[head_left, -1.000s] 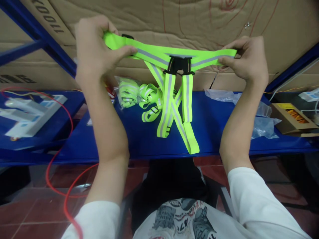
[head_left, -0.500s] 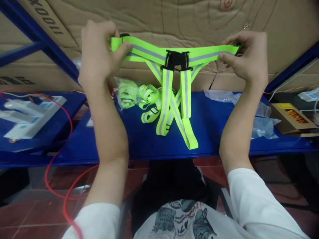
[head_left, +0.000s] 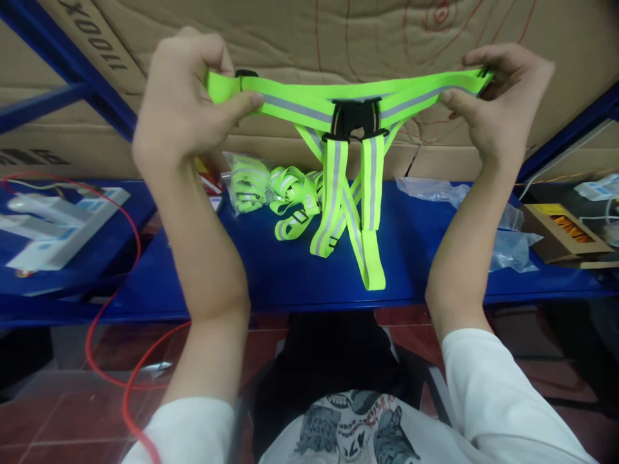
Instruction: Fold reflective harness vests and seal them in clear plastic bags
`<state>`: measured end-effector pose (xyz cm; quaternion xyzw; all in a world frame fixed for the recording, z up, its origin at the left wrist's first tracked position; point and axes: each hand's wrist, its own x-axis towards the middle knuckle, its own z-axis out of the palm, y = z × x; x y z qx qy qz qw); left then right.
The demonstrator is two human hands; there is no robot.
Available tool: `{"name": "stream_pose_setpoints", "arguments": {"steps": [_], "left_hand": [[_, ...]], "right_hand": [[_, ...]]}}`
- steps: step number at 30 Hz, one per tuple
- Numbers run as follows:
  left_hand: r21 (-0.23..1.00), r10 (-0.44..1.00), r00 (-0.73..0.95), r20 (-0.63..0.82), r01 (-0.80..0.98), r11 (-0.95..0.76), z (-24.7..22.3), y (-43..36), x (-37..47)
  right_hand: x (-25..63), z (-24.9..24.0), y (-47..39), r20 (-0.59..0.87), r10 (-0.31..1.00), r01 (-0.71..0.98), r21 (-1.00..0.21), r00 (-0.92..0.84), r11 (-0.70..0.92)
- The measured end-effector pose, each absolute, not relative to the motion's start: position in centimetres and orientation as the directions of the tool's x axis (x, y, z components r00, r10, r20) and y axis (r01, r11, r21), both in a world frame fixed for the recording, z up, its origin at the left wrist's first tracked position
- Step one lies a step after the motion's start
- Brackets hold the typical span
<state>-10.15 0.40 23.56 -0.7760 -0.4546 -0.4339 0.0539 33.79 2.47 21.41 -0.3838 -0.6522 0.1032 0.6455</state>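
A neon yellow-green reflective harness (head_left: 300, 111) with grey stripes is stretched across between my two hands, above the blue table. My left hand (head_left: 186, 106) pinches the waist strap at its left end, beside a black slider. The right end of that strap is gripped between the thumb and fingers of my right hand (head_left: 503, 96). At the middle sits a black buckle (head_left: 358, 117), and shoulder straps hang from it in loops toward the table. Behind the hanging straps lie a loose bundle of the same webbing (head_left: 293, 193) and a clear bag of folded webbing (head_left: 249, 183).
Clear plastic bags (head_left: 515, 250) lie on the blue table (head_left: 285, 277) at the right, near an open cardboard box (head_left: 568, 232) with orange contents. White devices (head_left: 62, 225) and a red cable (head_left: 138, 241) are at left. Large cardboard (head_left: 290, 38) stands behind.
My hands have moved farther apart, pulling the waist strap wider. The buckle and hanging straps have shifted a little to the right.
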Motion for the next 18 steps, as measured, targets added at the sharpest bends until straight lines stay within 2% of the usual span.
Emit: {"name": "stream_pose_setpoints", "arguments": {"steps": [2, 4, 11, 14, 16, 18], "left_hand": [[0.326, 0.67, 0.23, 0.706, 0.735, -0.595, 23.5, 0.2, -10.4], [0.361, 0.688, 0.202, 0.698, 0.73, -0.58, 23.4, 0.3, -10.6], [0.553, 0.708, -0.024, 0.706, 0.642, -0.53, 22.7, 1.7, -10.7], [0.555, 0.712, -0.06, 0.7, 0.673, -0.489, 22.9, 1.5, -11.0], [0.49, 0.735, 0.002, 0.679, 0.743, -0.455, 23.2, 0.8, -11.1], [0.519, 0.782, 0.029, 0.622, 0.733, -0.44, 23.5, -0.1, -11.0]], "right_hand": [[33.9, 21.1, 2.8, 0.808, 0.571, 0.4, -0.575, 0.142, 0.714], [34.1, 20.6, 3.2, 0.797, 0.583, 0.376, -0.594, 0.157, 0.711], [34.7, 19.6, 4.9, 0.822, 0.554, 0.163, -0.57, 0.136, 0.806], [34.3, 19.9, 4.5, 0.802, 0.574, 0.164, -0.596, 0.163, 0.786], [33.9, 20.2, 3.7, 0.779, 0.596, 0.212, -0.627, 0.196, 0.75], [33.3, 20.5, 2.8, 0.789, 0.581, 0.241, -0.614, 0.199, 0.751]]}}
